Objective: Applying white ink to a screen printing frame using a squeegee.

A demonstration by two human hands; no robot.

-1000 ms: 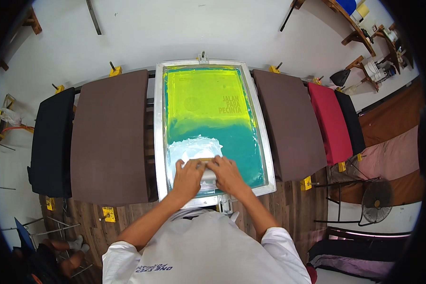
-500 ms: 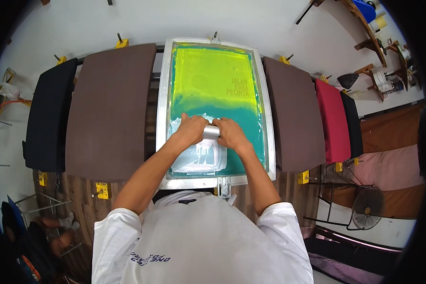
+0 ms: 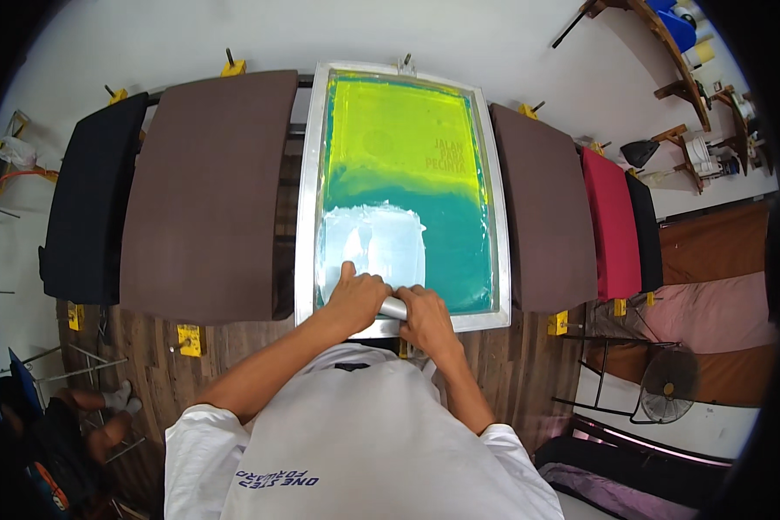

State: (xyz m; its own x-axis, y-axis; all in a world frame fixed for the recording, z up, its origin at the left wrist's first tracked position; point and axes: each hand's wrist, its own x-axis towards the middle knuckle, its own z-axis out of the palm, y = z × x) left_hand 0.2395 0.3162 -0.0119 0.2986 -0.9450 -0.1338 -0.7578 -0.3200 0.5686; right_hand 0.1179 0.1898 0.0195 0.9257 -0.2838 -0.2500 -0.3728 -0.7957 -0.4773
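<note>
A metal-framed printing screen (image 3: pixel 499 251) lies before me, its mesh (image 3: pixel 458 251) yellow-green at the far part and teal nearer. Both of my hands are closed round the silver handle of a squeegee (image 3: pixel 393 308) at the near edge of the screen. My left hand (image 3: pixel 357 300) grips it with the thumb pointing up and away. Close beside it, my right hand (image 3: pixel 426 319) wraps over the handle's right part. Pale white ink (image 3: pixel 388 236) covers a patch on the near left of the mesh. The squeegee's blade is hidden under my hands.
Brown fabric-covered boards stand left (image 3: pixel 208 199) and right (image 3: pixel 546 217) of the screen, beside black (image 3: pixel 94 208) and red (image 3: pixel 614 225) ones. Yellow clamps (image 3: pixel 190 340) jut from their ends. A fan (image 3: pixel 670 386) stands at the right. A person's legs (image 3: pixel 100 416) show at lower left.
Both hands have drawn the squeegee toward me, from the middle of the screen to its near edge. The white patch behind it now shows smooth and more opaque.
</note>
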